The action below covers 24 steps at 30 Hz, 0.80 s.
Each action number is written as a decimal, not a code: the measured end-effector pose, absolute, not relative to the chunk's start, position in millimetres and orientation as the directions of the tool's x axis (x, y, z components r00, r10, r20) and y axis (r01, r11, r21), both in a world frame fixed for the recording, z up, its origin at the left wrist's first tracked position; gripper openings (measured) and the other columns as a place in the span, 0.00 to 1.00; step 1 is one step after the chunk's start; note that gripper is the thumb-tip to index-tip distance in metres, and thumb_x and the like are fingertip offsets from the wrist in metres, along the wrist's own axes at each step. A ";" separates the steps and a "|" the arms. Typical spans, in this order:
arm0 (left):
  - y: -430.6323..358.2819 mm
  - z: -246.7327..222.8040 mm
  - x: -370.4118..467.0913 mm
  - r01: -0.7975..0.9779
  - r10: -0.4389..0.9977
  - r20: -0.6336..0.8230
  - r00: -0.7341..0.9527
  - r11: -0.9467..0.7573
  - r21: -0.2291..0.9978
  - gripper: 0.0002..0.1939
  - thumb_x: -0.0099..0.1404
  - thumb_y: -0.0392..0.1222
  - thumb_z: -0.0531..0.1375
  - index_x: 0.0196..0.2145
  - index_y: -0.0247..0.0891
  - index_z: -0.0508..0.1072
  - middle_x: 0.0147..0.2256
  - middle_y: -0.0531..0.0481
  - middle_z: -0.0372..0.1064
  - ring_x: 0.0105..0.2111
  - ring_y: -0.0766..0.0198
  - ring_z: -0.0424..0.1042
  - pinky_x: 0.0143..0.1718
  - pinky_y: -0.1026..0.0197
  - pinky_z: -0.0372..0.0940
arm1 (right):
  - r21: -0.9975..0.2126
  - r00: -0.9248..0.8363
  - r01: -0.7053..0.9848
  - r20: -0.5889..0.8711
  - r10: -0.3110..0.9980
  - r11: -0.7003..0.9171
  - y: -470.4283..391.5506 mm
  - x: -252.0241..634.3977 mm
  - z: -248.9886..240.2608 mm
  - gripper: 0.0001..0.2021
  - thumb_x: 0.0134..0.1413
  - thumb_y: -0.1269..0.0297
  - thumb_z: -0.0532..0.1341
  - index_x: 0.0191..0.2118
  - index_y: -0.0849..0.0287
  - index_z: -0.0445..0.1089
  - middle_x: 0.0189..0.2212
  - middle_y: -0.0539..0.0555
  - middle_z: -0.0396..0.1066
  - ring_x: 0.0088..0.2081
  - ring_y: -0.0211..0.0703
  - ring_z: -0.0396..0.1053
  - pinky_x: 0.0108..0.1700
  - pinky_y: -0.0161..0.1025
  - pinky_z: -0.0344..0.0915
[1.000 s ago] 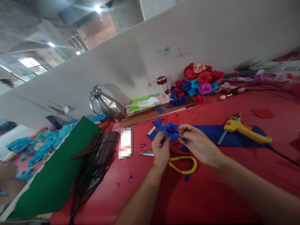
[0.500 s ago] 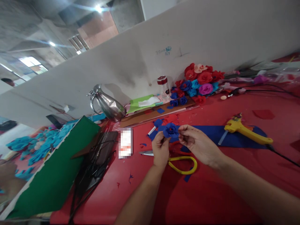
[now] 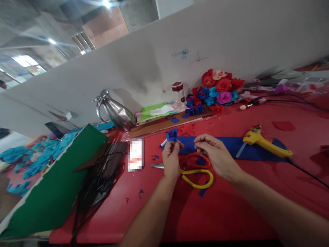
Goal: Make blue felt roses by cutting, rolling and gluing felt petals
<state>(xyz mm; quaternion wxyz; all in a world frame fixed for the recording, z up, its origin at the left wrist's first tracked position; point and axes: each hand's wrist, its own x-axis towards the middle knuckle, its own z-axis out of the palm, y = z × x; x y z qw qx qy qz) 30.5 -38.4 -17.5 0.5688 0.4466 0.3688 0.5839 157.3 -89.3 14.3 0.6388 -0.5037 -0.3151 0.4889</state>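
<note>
Over the red worktop [image 3: 221, 212], in the head view, my left hand [image 3: 171, 163] has its fingers clamped on the blue flower [image 3: 172, 135], near its base. My right hand [image 3: 219, 157] hovers beside it, apart; whether those fingertips meet, I can't quite tell. Scissors [image 3: 196, 171] lie below.

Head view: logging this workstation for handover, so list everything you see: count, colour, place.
table: 1, red, foreground
wall: 1, white, back
held flower: 1, blue, centre
scissors: 1, yellow and red handles, on table
glue gun: 1, yellow, right
strip: 1, blue, under glue gun
flower pile: many, mixed colours, by wall
jar: 1, clear, red lid, beside pile
jug: 1, silver, left of jar
pixelated rectangle: 1, white, left of scissors
dark bundle: 1, black, left
panel: 1, green, left
paper pieces: many, turquoise, far left
left hand: 1, bare, holding flower
right hand: 1, bare, right of flower
</note>
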 end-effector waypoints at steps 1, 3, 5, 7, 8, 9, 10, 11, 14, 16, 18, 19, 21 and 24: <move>-36.7 -16.4 30.1 -0.368 0.995 0.098 0.023 -0.082 0.926 0.12 0.57 0.47 0.65 0.28 0.38 0.68 0.25 0.56 0.66 0.27 0.70 0.65 0.35 0.66 0.63 | -0.960 0.363 -0.278 -0.070 0.929 0.037 -87.8 159.9 14.9 0.05 0.41 0.63 0.64 0.27 0.55 0.70 0.23 0.47 0.69 0.26 0.37 0.63 0.32 0.39 0.58; -33.5 -14.5 28.0 -0.402 0.995 0.097 -0.016 -0.095 0.911 0.14 0.58 0.48 0.65 0.29 0.39 0.66 0.23 0.58 0.62 0.24 0.72 0.61 0.30 0.68 0.60 | -0.975 0.451 -0.206 -0.019 0.892 0.083 -83.3 167.5 13.8 0.04 0.42 0.62 0.63 0.27 0.54 0.69 0.23 0.47 0.68 0.26 0.38 0.64 0.33 0.39 0.59; -30.7 -13.6 25.2 -0.420 0.993 0.096 -0.065 -0.114 0.900 0.15 0.58 0.49 0.65 0.29 0.39 0.64 0.22 0.59 0.58 0.22 0.73 0.57 0.27 0.69 0.57 | -0.989 0.510 -0.074 0.069 0.857 0.124 -77.8 176.9 8.9 0.03 0.43 0.62 0.61 0.27 0.53 0.69 0.23 0.48 0.69 0.27 0.40 0.65 0.34 0.40 0.60; -28.5 -13.3 22.5 -0.429 0.989 0.087 -0.123 -0.132 0.893 0.16 0.59 0.49 0.65 0.28 0.39 0.62 0.21 0.60 0.54 0.20 0.73 0.53 0.23 0.69 0.52 | -0.982 0.502 0.137 0.185 0.845 0.133 -71.9 185.8 0.5 0.02 0.45 0.63 0.60 0.28 0.53 0.69 0.25 0.49 0.71 0.29 0.42 0.67 0.36 0.42 0.61; -27.6 -13.2 21.4 -0.431 0.985 0.079 -0.152 -0.138 0.892 0.16 0.60 0.49 0.65 0.27 0.39 0.61 0.21 0.60 0.52 0.19 0.74 0.51 0.22 0.69 0.50 | -0.956 0.477 0.264 0.243 0.845 0.126 -69.0 189.4 -4.4 0.03 0.46 0.63 0.60 0.29 0.53 0.70 0.26 0.51 0.73 0.30 0.44 0.68 0.37 0.43 0.62; -26.8 -13.0 20.5 -0.432 0.981 0.068 -0.180 -0.141 0.891 0.17 0.60 0.48 0.64 0.26 0.39 0.60 0.21 0.61 0.51 0.19 0.74 0.49 0.21 0.69 0.48 | -0.911 0.437 0.396 0.299 0.848 0.117 -66.3 192.2 -9.6 0.04 0.46 0.64 0.59 0.30 0.54 0.71 0.28 0.52 0.74 0.32 0.45 0.69 0.39 0.44 0.63; -26.0 -12.6 19.7 -0.433 0.977 0.053 -0.206 -0.139 0.891 0.17 0.61 0.47 0.64 0.25 0.39 0.59 0.20 0.61 0.50 0.18 0.74 0.48 0.20 0.69 0.47 | -0.843 0.387 0.526 0.352 0.852 0.109 -63.9 194.1 -14.7 0.06 0.46 0.66 0.58 0.31 0.54 0.73 0.30 0.54 0.76 0.34 0.47 0.70 0.41 0.45 0.63; -25.2 -11.9 19.0 -0.438 0.973 0.033 -0.229 -0.133 0.889 0.18 0.61 0.46 0.63 0.24 0.38 0.59 0.20 0.60 0.50 0.18 0.74 0.47 0.20 0.69 0.46 | -0.756 0.327 0.647 0.394 0.859 0.100 -61.7 195.2 -19.5 0.08 0.47 0.67 0.58 0.32 0.55 0.74 0.32 0.55 0.77 0.36 0.49 0.71 0.44 0.46 0.63; -22.1 -9.1 16.5 -0.463 0.960 -0.022 -0.281 -0.115 0.879 0.17 0.62 0.43 0.62 0.23 0.38 0.58 0.19 0.60 0.50 0.18 0.74 0.47 0.20 0.69 0.46 | -0.511 0.184 0.857 0.423 0.887 0.066 -58.2 194.8 -30.1 0.11 0.50 0.66 0.58 0.37 0.58 0.77 0.36 0.59 0.78 0.40 0.51 0.72 0.49 0.48 0.63; -18.9 -7.0 13.7 -0.477 0.952 -0.035 -0.304 -0.121 0.871 0.16 0.61 0.42 0.62 0.23 0.38 0.59 0.19 0.60 0.51 0.18 0.74 0.48 0.20 0.70 0.46 | -0.448 0.153 0.893 0.406 0.901 0.050 -58.3 193.6 -33.9 0.12 0.51 0.65 0.59 0.39 0.59 0.77 0.37 0.60 0.78 0.41 0.52 0.72 0.50 0.48 0.63; -14.6 -5.3 9.9 -0.485 0.942 -0.030 -0.334 -0.145 0.862 0.15 0.61 0.42 0.63 0.23 0.38 0.59 0.19 0.60 0.51 0.18 0.74 0.48 0.20 0.70 0.46 | -0.431 0.146 0.901 0.395 0.907 0.042 -58.9 192.7 -35.3 0.12 0.52 0.65 0.58 0.40 0.59 0.77 0.38 0.60 0.78 0.41 0.52 0.72 0.50 0.48 0.62; -12.3 -4.8 7.7 -0.490 0.936 -0.029 -0.350 -0.157 0.858 0.15 0.61 0.41 0.63 0.23 0.38 0.60 0.19 0.60 0.52 0.18 0.74 0.48 0.20 0.70 0.46 | -0.420 0.143 0.907 0.387 0.911 0.036 -58.6 192.2 -35.2 0.12 0.52 0.65 0.58 0.40 0.59 0.77 0.39 0.60 0.78 0.42 0.52 0.72 0.50 0.48 0.62; -7.8 -4.4 3.4 -0.499 0.927 -0.024 -0.374 -0.179 0.848 0.15 0.60 0.40 0.63 0.23 0.38 0.60 0.19 0.60 0.51 0.17 0.74 0.48 0.19 0.70 0.45 | -0.396 0.136 0.918 0.365 0.921 0.021 -54.9 190.0 -33.1 0.13 0.53 0.65 0.58 0.41 0.59 0.77 0.40 0.60 0.78 0.43 0.53 0.72 0.50 0.48 0.62; -2.7 -5.6 -1.4 -0.510 0.925 -0.003 -0.381 -0.207 0.835 0.15 0.59 0.39 0.63 0.22 0.38 0.59 0.17 0.61 0.49 0.17 0.74 0.48 0.20 0.69 0.45 | -0.360 0.109 0.933 0.320 0.941 0.014 -39.1 179.9 -24.0 0.15 0.54 0.64 0.58 0.45 0.59 0.77 0.42 0.60 0.77 0.45 0.54 0.70 0.51 0.48 0.60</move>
